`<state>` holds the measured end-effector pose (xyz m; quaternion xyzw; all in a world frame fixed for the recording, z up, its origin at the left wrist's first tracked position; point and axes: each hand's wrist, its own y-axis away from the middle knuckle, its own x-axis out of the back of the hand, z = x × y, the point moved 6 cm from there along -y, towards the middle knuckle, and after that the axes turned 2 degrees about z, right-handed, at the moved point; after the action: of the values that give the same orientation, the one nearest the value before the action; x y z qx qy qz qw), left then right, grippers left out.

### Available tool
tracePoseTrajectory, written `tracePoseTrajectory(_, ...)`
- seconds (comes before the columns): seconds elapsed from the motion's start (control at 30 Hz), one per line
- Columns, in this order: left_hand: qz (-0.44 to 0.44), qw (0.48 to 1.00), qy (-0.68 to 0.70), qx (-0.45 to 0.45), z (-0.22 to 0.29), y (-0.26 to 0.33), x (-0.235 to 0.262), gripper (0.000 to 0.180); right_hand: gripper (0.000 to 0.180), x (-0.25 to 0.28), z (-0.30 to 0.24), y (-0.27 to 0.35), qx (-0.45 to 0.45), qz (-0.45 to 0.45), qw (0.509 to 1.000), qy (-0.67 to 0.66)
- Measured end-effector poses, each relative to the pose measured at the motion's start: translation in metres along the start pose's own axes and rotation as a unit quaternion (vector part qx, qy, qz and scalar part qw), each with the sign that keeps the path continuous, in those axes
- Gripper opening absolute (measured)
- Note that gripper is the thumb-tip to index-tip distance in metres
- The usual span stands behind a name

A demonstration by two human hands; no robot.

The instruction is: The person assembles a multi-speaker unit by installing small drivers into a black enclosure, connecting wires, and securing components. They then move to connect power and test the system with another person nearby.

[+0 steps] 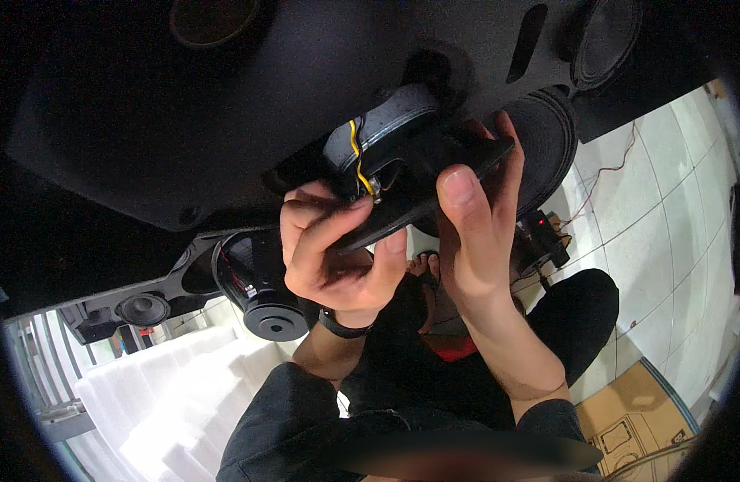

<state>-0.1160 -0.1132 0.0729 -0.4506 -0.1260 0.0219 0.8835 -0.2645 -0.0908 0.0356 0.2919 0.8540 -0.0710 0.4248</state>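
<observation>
Both my hands hold a round speaker driver [386,120] up against the black speaker cabinet [169,128]. Its grey magnet faces the cabinet, close to a dark opening [438,68]. My left hand [330,249] grips the driver's rim from the left, fingertips beside a metal terminal [375,189]. A yellow wire [355,143] runs down to that terminal, with a dark wire alongside. On the right side, my right hand [478,229] has its thumb on the near face and fingers behind the rim. Part of the driver is hidden by my hands and shadow.
A large ribbed black cone [555,136] is right of my hands. Another driver [269,309] juts out at the left, beyond it a small speaker [143,309]. White foam sheets [177,394], a cardboard box [635,410] and a dark device with a red light [541,241] are around me.
</observation>
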Motion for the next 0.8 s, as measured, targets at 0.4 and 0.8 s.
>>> tracePoseTrajectory(0.4,0.036,0.999,0.008,-0.023,-0.001,0.003,-0.002,0.032,0.107,0.000,-0.001,0.001,-0.017,-0.013,1.000,-0.019)
tracePoseTrajectory(0.8,-0.055,0.994,-0.063,-0.068,0.030,-0.011,-0.018,0.036,0.068,0.017,0.009,-0.008,-0.035,-0.026,0.994,-0.101)
